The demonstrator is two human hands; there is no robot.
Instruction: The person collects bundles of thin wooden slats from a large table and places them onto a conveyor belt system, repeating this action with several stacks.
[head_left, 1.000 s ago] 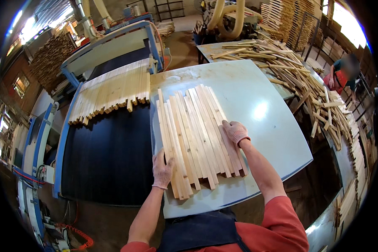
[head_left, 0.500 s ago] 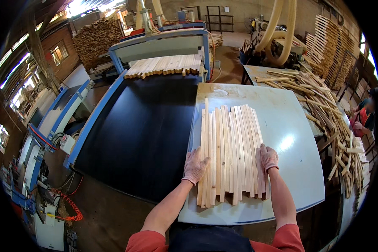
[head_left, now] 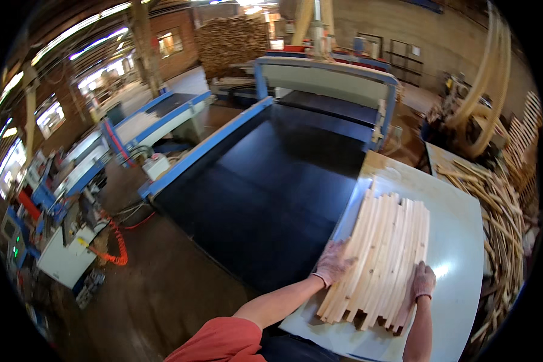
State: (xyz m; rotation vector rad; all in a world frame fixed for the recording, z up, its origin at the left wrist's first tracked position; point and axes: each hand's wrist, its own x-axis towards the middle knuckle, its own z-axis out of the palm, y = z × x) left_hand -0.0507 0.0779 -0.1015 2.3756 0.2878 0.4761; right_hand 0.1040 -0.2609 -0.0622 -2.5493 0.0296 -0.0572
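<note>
A row of pale wooden strips (head_left: pixel 380 253) lies side by side on a smooth, light-coloured tabletop (head_left: pixel 458 223). Their ends are uneven, and one strip at the left sticks out farther at the far end. My left hand (head_left: pixel 336 263), in a knitted glove, clasps the row's left edge with its fingers over the outer strips. Against the right edge presses my right hand (head_left: pixel 424 280), gloved too, so the row is held between both hands. Its fingertips lie along the outermost strip.
Left of the table runs a wide black conveyor belt (head_left: pixel 265 193), leading under a blue-framed machine (head_left: pixel 326 75). Loose wood offcuts (head_left: pixel 495 211) are heaped at the right. A control cabinet (head_left: pixel 66 256) with an orange coiled hose (head_left: pixel 120 244) stands at the left. Stacked wood (head_left: pixel 232 45) rises behind.
My view has swung left, so the table and strips sit farther right in it. The batch of strips on the belt's far end is no longer visible there. Both hands remain at the row's sides.
</note>
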